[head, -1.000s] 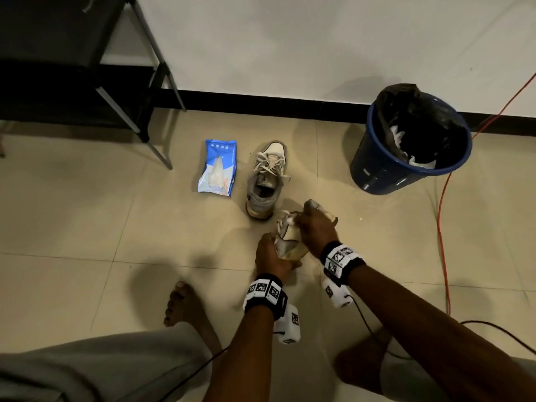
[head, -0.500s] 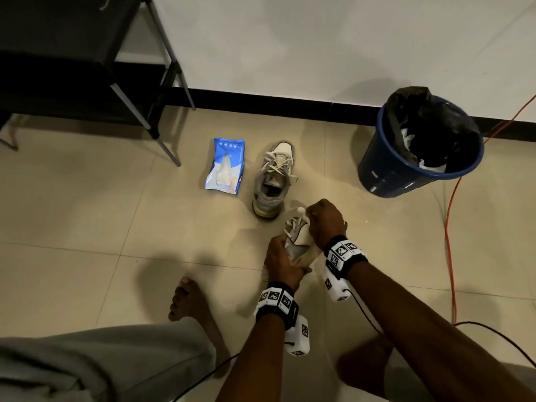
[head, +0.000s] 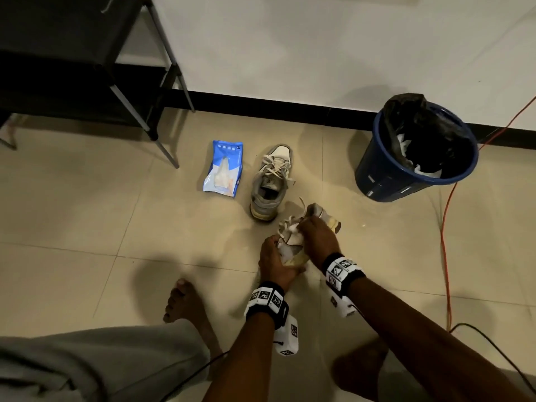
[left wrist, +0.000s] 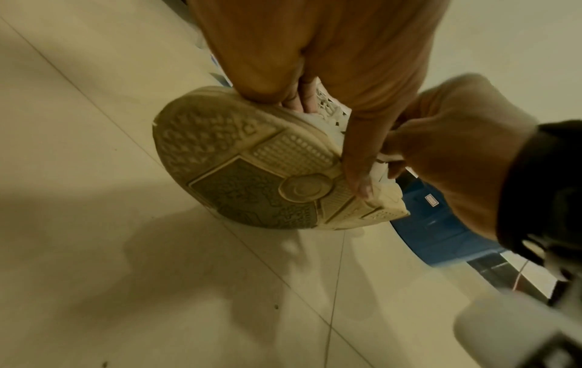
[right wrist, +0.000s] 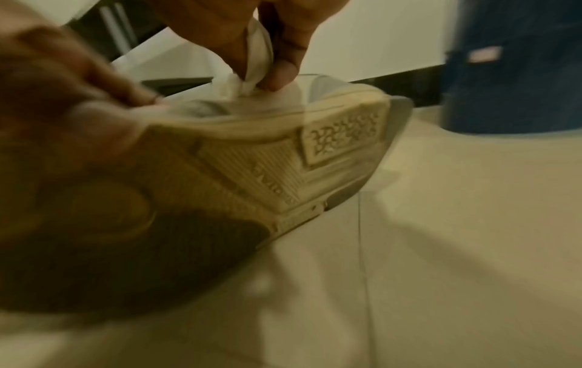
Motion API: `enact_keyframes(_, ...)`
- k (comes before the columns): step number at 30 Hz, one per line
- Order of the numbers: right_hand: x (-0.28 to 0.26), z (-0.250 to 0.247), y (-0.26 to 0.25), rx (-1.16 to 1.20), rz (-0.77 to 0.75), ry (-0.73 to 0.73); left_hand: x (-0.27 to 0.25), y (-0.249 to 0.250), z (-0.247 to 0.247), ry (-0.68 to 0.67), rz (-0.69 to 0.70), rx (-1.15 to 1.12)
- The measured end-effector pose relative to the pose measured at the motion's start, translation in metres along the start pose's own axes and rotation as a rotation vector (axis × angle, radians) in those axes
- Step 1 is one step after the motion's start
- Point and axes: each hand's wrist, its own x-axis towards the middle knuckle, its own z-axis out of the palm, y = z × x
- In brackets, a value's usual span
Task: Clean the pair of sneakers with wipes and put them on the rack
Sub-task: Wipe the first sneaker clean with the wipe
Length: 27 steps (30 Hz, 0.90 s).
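Observation:
A grey and white sneaker (head: 322,213) is held a little above the floor, its sole (left wrist: 252,174) turned down and toward me. My left hand (head: 278,252) grips its toe end. My right hand (head: 308,231) pinches a crumpled white wipe (right wrist: 256,64) and presses it on the sneaker's upper (right wrist: 293,94) near the heel. The second sneaker (head: 271,181) stands upright on the floor just beyond, laces loose. A blue wipes pack (head: 224,172) lies to its left. The black shoe rack (head: 87,68) stands at the far left against the wall.
A blue bin (head: 377,169) with a black liner and used wipes inside stands at the right by the wall. An orange cable (head: 443,227) runs down the floor on the right. My bare feet (head: 182,303) rest on the tiles near me.
My right hand has rubbed the wipe along the held sneaker, first toward the heel, then back toward me. The sneaker's heel, covered half a second ago, shows again beyond that hand. The left hand's grip is unchanged.

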Motion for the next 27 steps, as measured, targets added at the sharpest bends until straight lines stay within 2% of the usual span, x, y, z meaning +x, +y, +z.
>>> enact_keyframes(2,0.011,-0.004,0.013,0.079,0.263,0.206,-0.001,-0.001,0.000,0.006,-0.007,0.010)
enact_keyframes(3,0.011,0.000,0.009,0.136,0.293,0.214,-0.001,-0.002,0.001,-0.002,-0.011,-0.002)
enact_keyframes(4,0.007,0.002,-0.001,0.220,0.230,0.168,-0.001,-0.001,0.001,-0.008,-0.009,-0.016)
enact_keyframes(6,-0.006,0.021,-0.013,0.221,-0.013,0.039,0.001,-0.001,0.000,-0.007,-0.002,-0.029)
enact_keyframes(7,-0.006,0.018,-0.010,0.211,-0.047,0.031,0.000,-0.001,0.000,-0.011,-0.002,-0.025)
enact_keyframes(8,0.001,0.011,-0.002,0.213,0.020,0.034,-0.001,-0.001,0.000,-0.010,-0.003,-0.013)
enact_keyframes(10,0.019,0.002,0.023,0.103,0.227,0.207,0.000,-0.003,0.001,-0.002,-0.004,0.005)
enact_keyframes(11,0.020,0.000,0.025,0.072,0.286,0.233,0.001,-0.003,0.002,-0.009,-0.007,0.004)
enact_keyframes(12,0.016,0.001,0.020,0.100,0.250,0.217,0.002,-0.003,0.002,-0.015,-0.005,-0.001)
enact_keyframes(15,-0.011,0.015,-0.007,0.127,-0.147,-0.028,0.005,-0.002,-0.002,-0.022,0.004,-0.035)
enact_keyframes(16,-0.012,0.014,0.000,0.066,-0.200,-0.052,0.005,-0.003,-0.003,-0.026,0.011,-0.042)
enact_keyframes(17,-0.004,0.008,0.010,0.052,-0.139,-0.023,0.005,-0.003,-0.004,-0.026,0.015,-0.041)
enact_keyframes(19,0.013,-0.003,0.031,0.077,0.162,0.202,0.005,-0.003,-0.004,-0.024,0.007,-0.028)
enact_keyframes(20,0.014,-0.006,0.031,0.099,0.223,0.262,0.005,-0.003,-0.004,-0.028,-0.001,-0.032)
enact_keyframes(21,0.012,-0.004,0.026,0.122,0.185,0.245,0.006,-0.002,-0.004,-0.033,-0.008,-0.033)
enact_keyframes(23,-0.005,0.009,0.003,0.104,-0.102,0.072,0.007,-0.002,-0.006,-0.038,-0.016,-0.023)
enact_keyframes(24,-0.008,0.013,0.005,0.064,-0.194,0.018,0.008,-0.002,-0.007,-0.037,-0.010,-0.013)
enact_keyframes(25,-0.005,0.006,0.008,0.039,-0.165,-0.026,0.010,-0.003,-0.007,-0.042,-0.005,-0.005)
enact_keyframes(26,0.003,0.005,0.018,0.036,-0.030,0.013,0.010,-0.008,-0.007,-0.042,0.001,-0.006)
enact_keyframes(27,0.011,-0.002,0.028,0.079,0.160,0.144,0.011,-0.006,-0.008,-0.042,0.013,-0.004)
